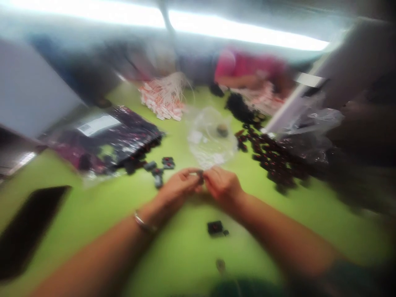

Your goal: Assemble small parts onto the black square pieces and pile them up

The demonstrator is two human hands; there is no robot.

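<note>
My left hand [181,183] and my right hand [223,185] meet over the green table, fingers pinched together. Between their fingertips is a small dark part [201,177], largely covered and blurred, so its kind does not show. Just beyond my hands lies a clear plastic bag [212,138] with small white pieces and a dark round thing in it. Left of my left hand are several small dark grey blocks [158,171], some with red spots. Nearer to me, a black block with a red mark [215,228] rests beside a tiny black piece [226,233].
A large plastic-wrapped dark pack [123,128] sits at left, a black flat object [31,227] nearer. Many dark pieces [272,161] spread at right beside crumpled plastic [315,128]. White-and-orange pieces with thin wires [165,99] are at the back, near a person in pink [250,68].
</note>
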